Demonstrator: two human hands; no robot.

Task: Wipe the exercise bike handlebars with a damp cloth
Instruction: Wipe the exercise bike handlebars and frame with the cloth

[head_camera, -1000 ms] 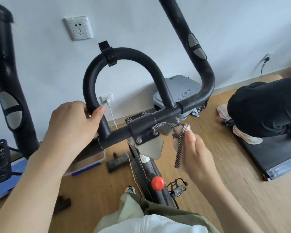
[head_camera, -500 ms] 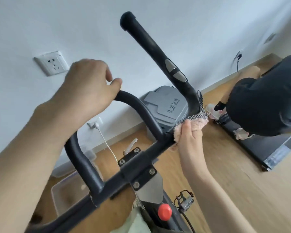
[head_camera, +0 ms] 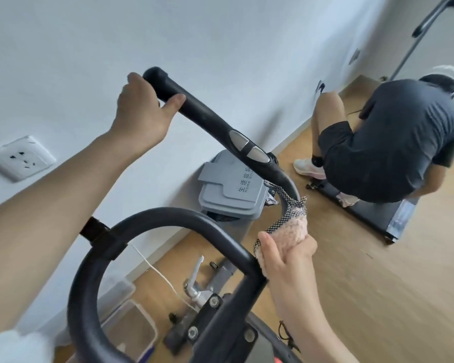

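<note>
The black right handlebar [head_camera: 205,119] of the exercise bike rises up and to the left, with silver pulse sensors midway. My left hand [head_camera: 139,111] grips its upper end. My right hand [head_camera: 286,252] holds a pink cloth with a checked edge [head_camera: 288,226] pressed around the lower bend of that bar, where it meets the crossbar. The black looped centre bar [head_camera: 168,216] curves in front, lower left.
A grey lidded bin [head_camera: 231,195] stands by the white wall behind the bars. Another person in dark clothes [head_camera: 393,142] crouches over a treadmill deck [head_camera: 372,216] at the right. A clear plastic box [head_camera: 131,328] sits on the wooden floor, and a wall socket [head_camera: 19,158] is at the left.
My left hand has left the looped centre bar and now grips the top of the right handlebar. My right hand has slid the cloth from the crossbar to the bar's lower bend. The view tilted.
</note>
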